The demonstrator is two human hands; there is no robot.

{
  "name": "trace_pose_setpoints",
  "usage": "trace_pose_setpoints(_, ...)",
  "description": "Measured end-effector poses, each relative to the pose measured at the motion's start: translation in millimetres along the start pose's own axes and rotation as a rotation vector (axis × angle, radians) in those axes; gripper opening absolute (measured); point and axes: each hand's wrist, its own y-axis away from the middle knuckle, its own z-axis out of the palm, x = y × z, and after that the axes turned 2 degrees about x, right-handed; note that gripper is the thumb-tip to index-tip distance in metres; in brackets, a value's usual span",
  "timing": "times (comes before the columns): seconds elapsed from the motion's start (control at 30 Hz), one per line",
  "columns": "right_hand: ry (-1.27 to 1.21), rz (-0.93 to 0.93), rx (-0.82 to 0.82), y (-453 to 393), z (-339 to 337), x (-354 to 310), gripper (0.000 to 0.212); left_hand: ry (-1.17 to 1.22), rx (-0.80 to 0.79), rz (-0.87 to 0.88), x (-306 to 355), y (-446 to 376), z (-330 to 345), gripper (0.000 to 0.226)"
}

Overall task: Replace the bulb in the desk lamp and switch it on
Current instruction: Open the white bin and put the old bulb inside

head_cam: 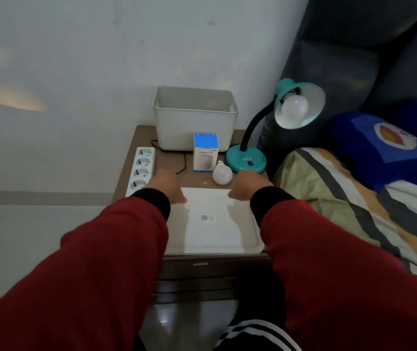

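Observation:
A teal desk lamp [246, 161] stands at the right rear of a small wooden table [126, 171]. Its shade [314, 97] faces me with a white bulb [295, 107] screwed in, unlit. A second white bulb [222, 174] lies loose on the table just in front of the lamp base. My left hand [165, 184] and my right hand [249, 184] reach forward over the far edge of a white tray [217, 236]. Both hands hold nothing; the fingers point away and are partly hidden. My right hand is close beside the loose bulb, apart from it.
A white power strip [141, 168] lies along the table's left edge, with a black cord [183, 160]. Behind stand a white bin [194, 117] and a blue-and-white humidifier box [206, 152]. A bed with a striped blanket [349, 198] and a blue pillow [384, 145] is to the right.

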Motion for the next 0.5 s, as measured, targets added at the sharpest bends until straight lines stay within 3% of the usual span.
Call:
trace_pose_setpoints(0.17, -0.113, -0.031, 0.035, -30.4, -11.8, -6.2, 0.039, 0.014, 0.054, 0.033, 10.2, -32.0, -18.0, 0.037)
trace_pose_setpoints(0.33, -0.414, 0.006, 0.1, -45.5, -1.7, -6.6, 0.072, -0.012, 0.087, 0.048, 14.8, -62.9, -22.5, 0.028)
trace_pose_setpoints(0.5, -0.802, 0.073, 0.156, -54.7, 18.9, -9.9, 0.089, -0.026, 0.073, 0.03, 14.7, -90.6, -20.4, 0.027)
